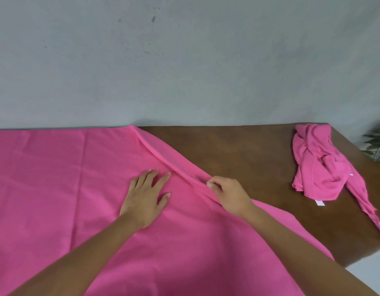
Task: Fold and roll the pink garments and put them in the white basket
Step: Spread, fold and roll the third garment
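Pinching the folded edge of the pink cloth (56, 189) with my right hand (227, 194), thumb and fingers curled on the ridge. My left hand (145, 196) lies flat, fingers spread, pressing the cloth just beside it. The cloth covers the table (249, 157)'s left. A crumpled pink shirt (321, 165) sits well apart, far right.

No readable text. Small white tag (320, 203) on crumpled pink garment (321, 167): print, if any, too small to tell.

brown wooden table (244, 150), grey wall (184, 60) behind, green plant (378, 146) at right edge
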